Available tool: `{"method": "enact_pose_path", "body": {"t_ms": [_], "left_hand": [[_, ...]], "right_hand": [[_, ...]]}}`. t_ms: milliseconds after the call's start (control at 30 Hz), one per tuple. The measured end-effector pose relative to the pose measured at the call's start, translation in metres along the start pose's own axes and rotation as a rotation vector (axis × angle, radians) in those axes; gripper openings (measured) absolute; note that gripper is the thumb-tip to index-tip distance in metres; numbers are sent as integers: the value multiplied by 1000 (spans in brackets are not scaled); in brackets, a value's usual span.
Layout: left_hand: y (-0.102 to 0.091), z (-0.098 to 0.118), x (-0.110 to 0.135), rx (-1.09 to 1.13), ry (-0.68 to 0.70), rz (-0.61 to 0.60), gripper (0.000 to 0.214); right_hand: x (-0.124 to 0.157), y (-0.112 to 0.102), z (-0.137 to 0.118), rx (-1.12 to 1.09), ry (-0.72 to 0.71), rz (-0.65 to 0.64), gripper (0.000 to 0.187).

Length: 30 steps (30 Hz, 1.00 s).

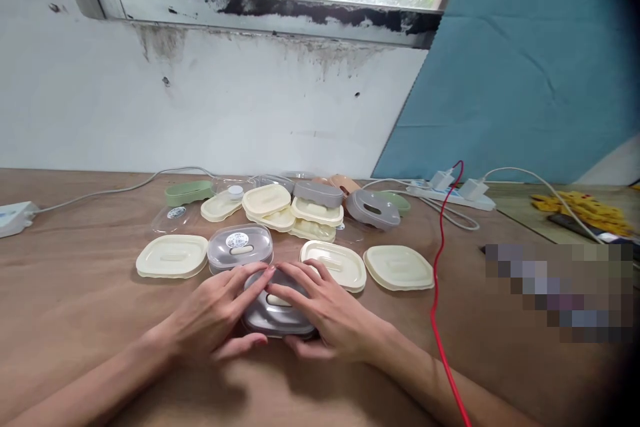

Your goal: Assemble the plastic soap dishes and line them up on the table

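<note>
A grey oval plastic box [280, 317] with a clear cover and a cream strip in its middle sits on the table in front of me. My left hand [220, 313] wraps its left side, fingers over the top edge and thumb at the near side. From the right, my right hand [333, 313] holds the same box, fingers spread across its top and thumb at the front edge. Just behind it is a second grey box [241, 243] with a round label on its clear cover. Cream oval pieces [171, 257] lie to the left, and further cream pieces [399, 267] to the right.
Behind lies a pile of cream pieces [266, 200], grey lids [373, 208], a green piece [189, 193] and clear covers [173, 219]. A red cable [436, 293] crosses the table right of my hand, from a power strip [450, 197]. Yellow material [583, 210] lies far right.
</note>
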<state>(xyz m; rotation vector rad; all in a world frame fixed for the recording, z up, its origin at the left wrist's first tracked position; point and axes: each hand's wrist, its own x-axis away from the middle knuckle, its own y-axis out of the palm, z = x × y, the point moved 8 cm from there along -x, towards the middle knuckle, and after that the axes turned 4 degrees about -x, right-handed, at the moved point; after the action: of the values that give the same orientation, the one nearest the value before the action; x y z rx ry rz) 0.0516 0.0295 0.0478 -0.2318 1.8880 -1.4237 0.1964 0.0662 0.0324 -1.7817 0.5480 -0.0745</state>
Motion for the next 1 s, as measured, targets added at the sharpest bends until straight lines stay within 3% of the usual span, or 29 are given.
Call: {"method": "enact_pose_path", "body": {"t_ms": [100,167,300,400,500,600,733,833,900,1000], "left_hand": [[-36,-6,5,-128,103,265,56],[-59,-24,13,-258,71,385,41],[-83,-80,33,-443,-111,386,20],[-80,-122,48,-438,-259,276,20],[-66,-141,56,-370,-315,194,28],[-52,-128,48,-272,-244,189,28],[-39,-84,26,-131,-104,179,39],[-34,-72,16,-113,-107,152,41],[-34,-85,19,-130,-174,140,39],[-34,-131,42,-152,-387,108,38]], "right_hand": [[0,-4,3,-36,18,24,77],[0,-7,6,-64,27,27,75],[-1,-9,10,-58,52,11,77],[-1,-13,16,-1,93,87,87],[1,-16,23,20,130,167,98],[1,-13,22,-16,93,165,93],[0,-10,15,-58,43,154,88],[0,-8,14,-61,54,148,92],[0,-8,14,-63,68,141,97],[0,-9,14,-73,73,127,100]]}}
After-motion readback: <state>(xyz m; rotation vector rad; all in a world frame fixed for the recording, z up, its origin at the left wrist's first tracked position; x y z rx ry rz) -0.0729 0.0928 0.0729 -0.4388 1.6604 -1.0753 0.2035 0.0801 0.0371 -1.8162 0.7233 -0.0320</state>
